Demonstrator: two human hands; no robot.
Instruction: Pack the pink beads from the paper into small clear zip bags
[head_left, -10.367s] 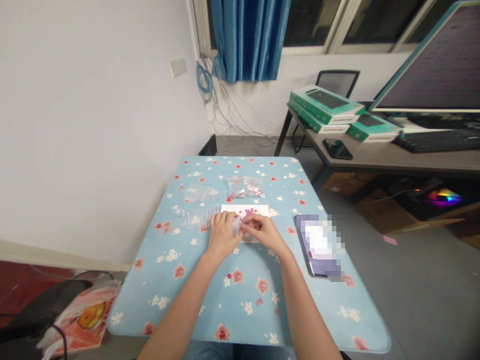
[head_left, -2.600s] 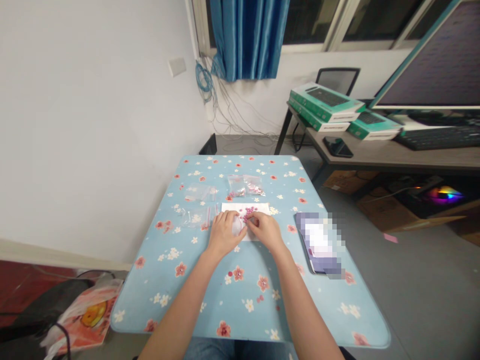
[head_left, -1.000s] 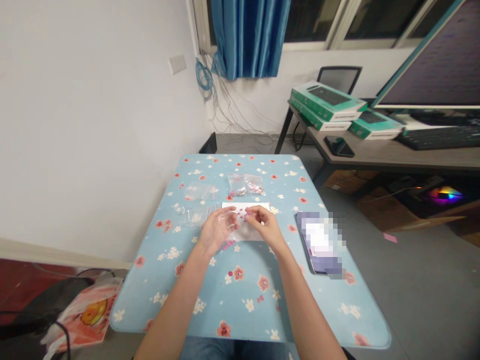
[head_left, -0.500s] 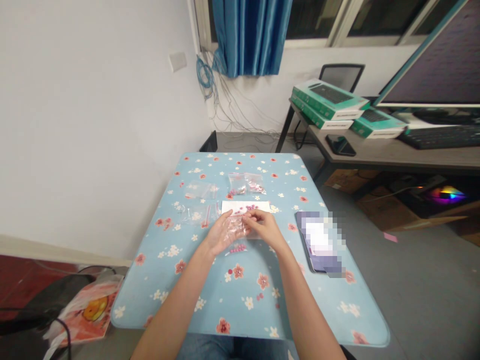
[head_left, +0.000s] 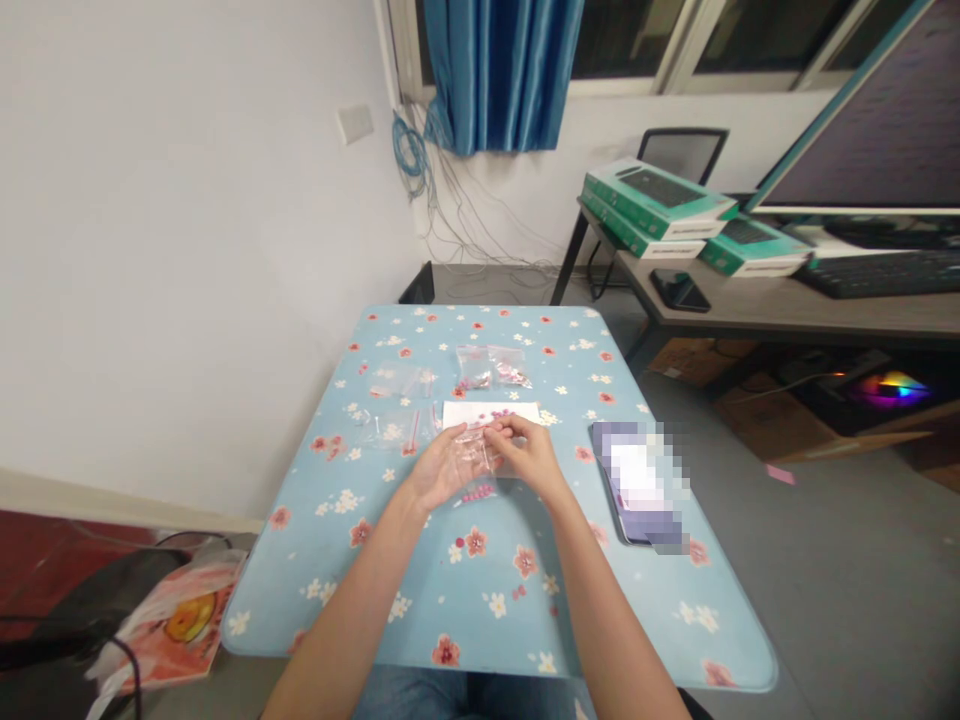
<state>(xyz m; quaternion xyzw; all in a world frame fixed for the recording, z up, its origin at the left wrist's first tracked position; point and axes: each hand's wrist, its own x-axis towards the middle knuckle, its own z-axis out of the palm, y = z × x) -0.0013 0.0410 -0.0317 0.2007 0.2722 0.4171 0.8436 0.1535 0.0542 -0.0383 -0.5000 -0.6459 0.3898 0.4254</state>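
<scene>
Both hands hold a clear zip bag [head_left: 471, 452] above the blue floral counter [head_left: 420, 610], left hand [head_left: 442, 468] spread under it, right hand [head_left: 531, 456] pinching its edge, pink beads [head_left: 477, 494] just nearer.

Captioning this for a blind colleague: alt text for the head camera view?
The left hand and right hand hold a clear plastic bag over a white sheet on a blue floral table; small pink beads lie beside them, and more small bags lie beyond.

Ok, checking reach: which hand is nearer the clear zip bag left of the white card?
Left. The left hand is just right of the clear zip bag, apart from it; the right hand lies farther right.
</scene>
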